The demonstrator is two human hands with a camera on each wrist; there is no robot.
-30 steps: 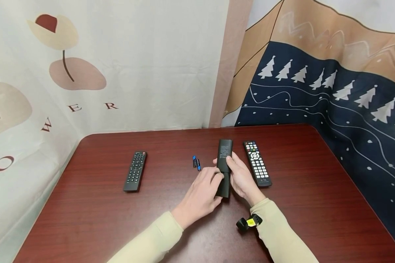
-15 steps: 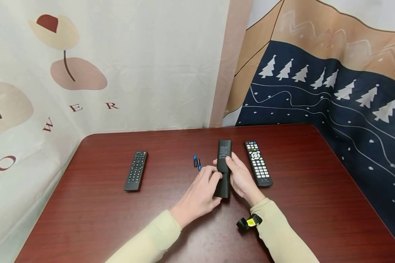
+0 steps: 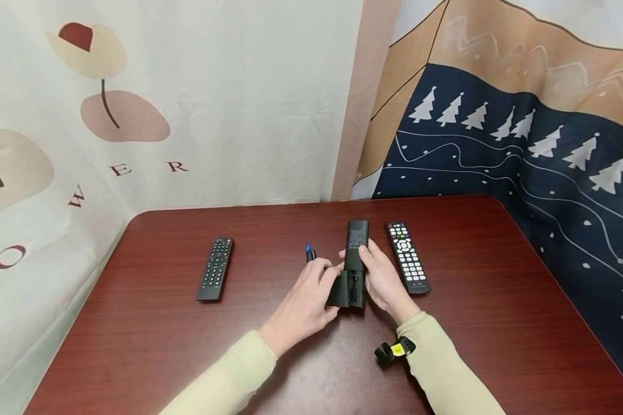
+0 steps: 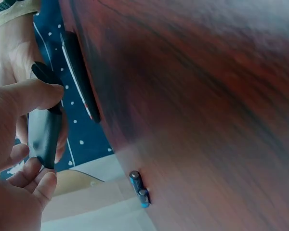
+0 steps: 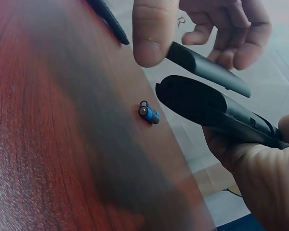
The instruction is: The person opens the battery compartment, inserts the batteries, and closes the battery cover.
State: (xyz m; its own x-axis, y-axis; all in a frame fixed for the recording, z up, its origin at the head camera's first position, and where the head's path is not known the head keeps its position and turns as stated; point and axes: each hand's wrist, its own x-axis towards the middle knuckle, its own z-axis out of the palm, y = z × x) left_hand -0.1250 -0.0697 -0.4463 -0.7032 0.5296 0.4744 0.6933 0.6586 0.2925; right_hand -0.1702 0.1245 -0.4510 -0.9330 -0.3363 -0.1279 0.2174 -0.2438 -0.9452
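My right hand (image 3: 383, 278) grips a black remote control (image 3: 357, 243), back side up, with the thumb along its edge. The lower part of its back shows an uncovered battery compartment (image 3: 356, 288). Just left of it, my left hand (image 3: 302, 302) pinches the black battery cover (image 3: 338, 289) between thumb and fingers. In the right wrist view the cover (image 5: 209, 72) is lifted apart from the remote (image 5: 216, 108). Two blue-and-black batteries (image 3: 310, 252) lie on the table beyond my left hand, partly hidden by it; both show in the left wrist view (image 4: 139, 188).
A black remote with white buttons (image 3: 407, 258) lies to the right of my right hand. Another dark remote (image 3: 215, 270) lies at the left on the reddish-brown table (image 3: 150, 323). Printed curtains (image 3: 249, 115) hang behind the table's far edge.
The battery cover has come off the remote and moved left with my left hand, exposing the compartment. My right hand has stayed nearly in place with the remote.
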